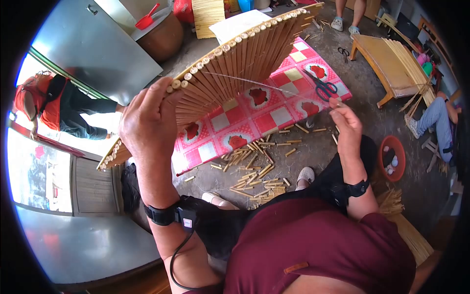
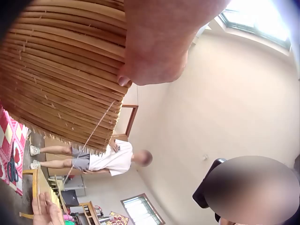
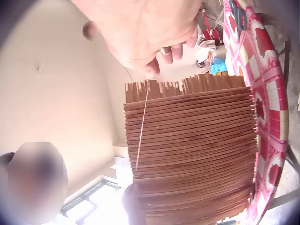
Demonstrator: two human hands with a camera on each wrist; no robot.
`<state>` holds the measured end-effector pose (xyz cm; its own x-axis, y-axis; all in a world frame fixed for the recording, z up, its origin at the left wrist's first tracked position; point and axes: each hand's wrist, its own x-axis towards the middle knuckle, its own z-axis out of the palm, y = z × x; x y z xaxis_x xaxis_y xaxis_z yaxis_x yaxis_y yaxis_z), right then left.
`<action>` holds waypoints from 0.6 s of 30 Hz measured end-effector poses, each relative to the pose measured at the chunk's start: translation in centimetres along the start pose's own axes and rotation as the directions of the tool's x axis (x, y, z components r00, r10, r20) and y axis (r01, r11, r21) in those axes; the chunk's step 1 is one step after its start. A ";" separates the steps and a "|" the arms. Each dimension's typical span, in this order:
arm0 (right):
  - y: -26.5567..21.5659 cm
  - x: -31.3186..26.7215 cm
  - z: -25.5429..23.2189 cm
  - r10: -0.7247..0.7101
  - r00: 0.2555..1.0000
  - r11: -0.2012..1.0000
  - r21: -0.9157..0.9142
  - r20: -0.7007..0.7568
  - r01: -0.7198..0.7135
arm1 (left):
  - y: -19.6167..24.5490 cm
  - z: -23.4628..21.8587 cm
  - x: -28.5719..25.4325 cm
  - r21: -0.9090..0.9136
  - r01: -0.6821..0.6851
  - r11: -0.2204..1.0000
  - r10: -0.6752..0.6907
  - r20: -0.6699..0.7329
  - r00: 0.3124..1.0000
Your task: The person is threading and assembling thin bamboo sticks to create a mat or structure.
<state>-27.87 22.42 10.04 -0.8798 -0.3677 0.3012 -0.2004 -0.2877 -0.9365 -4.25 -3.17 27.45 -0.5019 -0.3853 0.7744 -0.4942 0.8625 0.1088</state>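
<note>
My left hand (image 1: pixel 147 122) grips a curved panel of bound bamboo slats (image 1: pixel 235 68) by its lower edge and holds it up at an angle. The left wrist view shows the thumb (image 2: pixel 154 47) pressed on the slats (image 2: pixel 61 70). A thin pale thread (image 1: pixel 254 83) runs from the panel across to my right hand (image 1: pixel 345 120), which pinches its end and pulls it taut. In the right wrist view the fingers (image 3: pixel 150 42) hold the thread (image 3: pixel 142 122) above the slat panel (image 3: pixel 192 150).
A low table with a red-and-white checked cloth (image 1: pixel 274 115) stands under the panel, with scissors (image 1: pixel 320 87) on it. Cut bamboo bits (image 1: pixel 254 171) litter the floor. A red bowl (image 1: pixel 394 159) sits to the right; a wooden stool with bamboo strips (image 1: pixel 391 63) is beyond. People stand around.
</note>
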 end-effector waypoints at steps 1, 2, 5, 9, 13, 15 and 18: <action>-0.5 0.3 -0.4 0.035 0.999 0.989 0.143 -0.020 -0.032 | 0.1 -0.2 0.6 -0.010 0.009 1.000 -0.009 0.000 1.000; -1.5 0.5 -0.7 0.041 0.999 0.960 0.278 0.001 -0.039 | 0.0 -0.3 1.2 -0.022 0.030 0.999 -0.029 0.016 0.999; -5.4 0.5 -0.8 -0.112 0.984 0.797 0.604 0.138 0.007 | -0.1 -0.4 2.6 -0.040 0.086 0.995 -0.083 0.058 0.995; -9.8 0.1 1.6 -0.321 0.916 0.625 0.780 0.242 0.013 | -0.4 -0.2 3.8 -0.045 0.179 0.983 -0.173 0.106 0.979; -13.2 -0.4 6.0 -0.352 0.834 0.626 0.769 0.425 -0.129 | -0.5 0.0 4.3 -0.024 0.210 0.977 -0.206 0.117 0.972; -13.2 -0.7 8.3 -0.263 0.882 0.708 0.699 0.391 -0.099 | -0.4 0.0 4.3 -0.015 0.211 0.977 -0.208 0.117 0.971; -13.3 0.2 11.4 -0.283 0.820 0.916 0.395 0.498 0.076 | -0.1 -0.2 3.7 0.010 0.182 0.983 -0.182 0.105 0.978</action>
<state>-20.49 16.05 24.63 -0.4503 -0.6600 0.6013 -0.0805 -0.6407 -0.7635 -5.94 -4.60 30.41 -0.4748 -0.5681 0.6722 -0.5843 0.7746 0.2419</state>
